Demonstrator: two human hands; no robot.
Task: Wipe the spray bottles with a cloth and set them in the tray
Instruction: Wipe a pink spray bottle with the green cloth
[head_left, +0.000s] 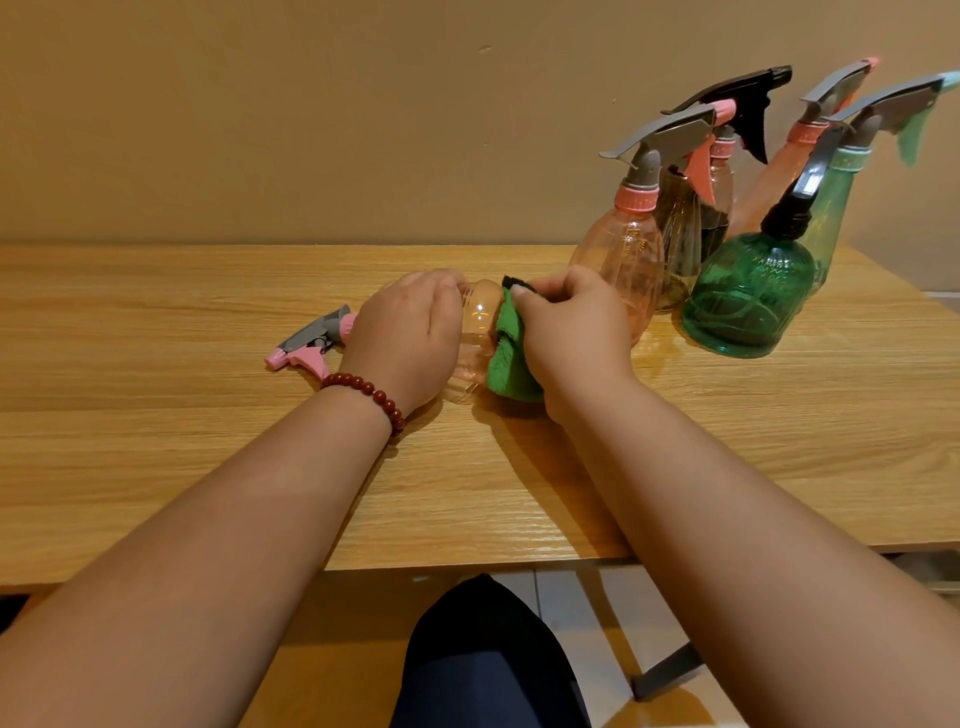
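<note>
Pink bottle (475, 332) lies on its side mid-desk (156, 322), sprayer head pointing left. Left hand (410, 332) curls round its neck end; right hand (566, 327) pinches green cloth (509, 358) against the base. Looks empty: light, thin-walled, slick. Best held at the neck.

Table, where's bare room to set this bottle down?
Bare wood lies left of the pink trigger head, and at the front right, before the green bottle. The back right is crowded with standing spray bottles.

Plain indoor room, perhaps a home: wood-grain table (208, 467) against tan wall (311, 104).
</note>
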